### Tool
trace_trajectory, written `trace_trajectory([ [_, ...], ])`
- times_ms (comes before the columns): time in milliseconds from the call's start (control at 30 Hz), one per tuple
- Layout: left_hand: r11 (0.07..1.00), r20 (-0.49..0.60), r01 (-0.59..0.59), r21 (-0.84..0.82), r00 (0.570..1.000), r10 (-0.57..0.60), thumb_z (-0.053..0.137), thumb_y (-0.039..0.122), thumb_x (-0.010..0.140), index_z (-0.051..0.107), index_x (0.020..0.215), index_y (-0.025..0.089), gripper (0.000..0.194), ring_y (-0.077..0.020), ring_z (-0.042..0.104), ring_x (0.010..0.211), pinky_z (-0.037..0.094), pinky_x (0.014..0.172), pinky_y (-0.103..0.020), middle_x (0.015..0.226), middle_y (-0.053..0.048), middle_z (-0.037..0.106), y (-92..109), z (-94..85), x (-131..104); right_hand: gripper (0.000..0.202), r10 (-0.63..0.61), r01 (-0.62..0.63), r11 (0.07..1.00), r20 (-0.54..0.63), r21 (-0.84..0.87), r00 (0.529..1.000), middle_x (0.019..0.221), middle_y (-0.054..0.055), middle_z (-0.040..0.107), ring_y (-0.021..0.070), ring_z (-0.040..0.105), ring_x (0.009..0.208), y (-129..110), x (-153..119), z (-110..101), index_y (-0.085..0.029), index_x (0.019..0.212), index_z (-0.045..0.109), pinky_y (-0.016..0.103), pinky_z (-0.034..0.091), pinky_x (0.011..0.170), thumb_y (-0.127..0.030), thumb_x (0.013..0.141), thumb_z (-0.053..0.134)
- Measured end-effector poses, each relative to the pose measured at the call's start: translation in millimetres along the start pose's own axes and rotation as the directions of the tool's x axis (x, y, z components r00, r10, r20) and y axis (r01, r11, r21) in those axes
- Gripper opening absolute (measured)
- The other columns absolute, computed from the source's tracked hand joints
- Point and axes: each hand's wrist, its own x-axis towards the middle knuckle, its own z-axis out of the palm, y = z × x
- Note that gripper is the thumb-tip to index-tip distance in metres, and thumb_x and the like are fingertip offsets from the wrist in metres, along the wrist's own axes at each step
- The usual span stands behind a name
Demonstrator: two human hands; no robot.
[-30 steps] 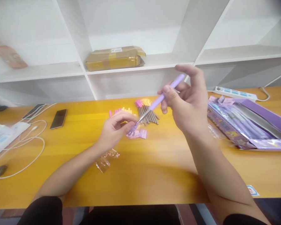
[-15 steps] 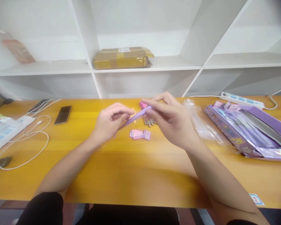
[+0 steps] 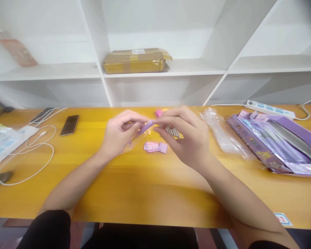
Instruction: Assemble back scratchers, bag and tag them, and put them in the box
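My left hand [image 3: 119, 133] is closed in a pinch round a slim purple pen [image 3: 144, 128], which slants up to the right. Loose clear film shows around the pen's lower end below the fingers. At the pen's upper end is my right hand [image 3: 188, 135], thumb and index finger curled close together at the tip; blur hides the exact contact. Behind and below the hands lie several small pink-and-purple blocks [image 3: 152, 147]. Several silver-ended sticks [image 3: 173, 131] and a pink ribbed piece [image 3: 159, 113] are partly covered by my right hand.
Crumpled clear plastic [image 3: 223, 135] lies right of my hands, beside an opened purple box [image 3: 259, 147] of stationery. At left are a phone [image 3: 69, 125], white cables [image 3: 52, 147], a power strip [image 3: 12, 143] and a mouse [image 3: 2, 177]. A taped parcel [image 3: 134, 61] rests on the shelf.
My right hand has shifted slightly left and down along the pen, closer to my left hand. Less of the pen shows between them, and more of the silver-ended sticks is visible.
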Motion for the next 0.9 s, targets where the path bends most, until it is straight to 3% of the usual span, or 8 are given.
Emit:
trace_trajectory([
  [300,0.996,-0.077,-0.075,-0.042,0.994,0.072,0.077,0.026,0.101,0.086,0.1,0.025,0.009,-0.0187,0.076,0.091,0.068,0.086,-0.036,0.099,-0.006,0.079,10,-6.7,-5,0.03,-0.06,0.058,0.998,0.181,0.014,0.982,0.127,0.01,0.063,0.0246,0.071,0.108,1,-9,6,-0.031,0.134,0.071,0.044,0.065,0.091,-0.021,0.106,0.068],
  [433,0.994,-0.063,-0.095,-0.054,0.994,0.092,0.079,0.03,0.101,0.086,0.1,0.025,0.009,-0.0193,0.077,0.094,0.068,0.085,-0.036,0.101,-0.007,0.079,15,-6.4,-8,0.034,-0.056,0.052,0.998,0.189,0.026,0.98,0.13,0.01,0.065,0.0243,0.073,0.108,2,-11,11,-0.031,0.139,0.066,0.044,0.067,0.092,-0.022,0.106,0.067],
  [700,0.99,-0.016,-0.039,-0.136,0.999,0.037,0.081,0.037,0.099,0.084,0.102,0.022,0.015,-0.0181,0.077,0.09,0.068,0.086,-0.035,0.103,-0.008,0.08,12,-3.4,-6,0.022,0.163,-0.196,0.962,0.177,0.191,0.971,0.111,0.003,0.075,0.0169,0.077,0.086,-6,-9,6,-0.029,0.129,0.065,0.033,0.069,0.079,-0.026,0.108,0.069],
  [900,0.972,0.059,0.025,-0.235,0.998,-0.011,0.086,0.033,0.095,0.076,0.111,0.022,0.023,-0.0224,0.078,0.107,0.067,0.098,-0.04,0.111,-0.008,0.079,5,-0.6,-6,0.014,0.257,-0.287,0.908,0.133,0.305,0.957,0.107,0.004,0.076,0.0183,0.078,0.095,-3,-4,4,-0.026,0.119,0.064,0.035,0.07,0.084,-0.025,0.106,0.069],
])
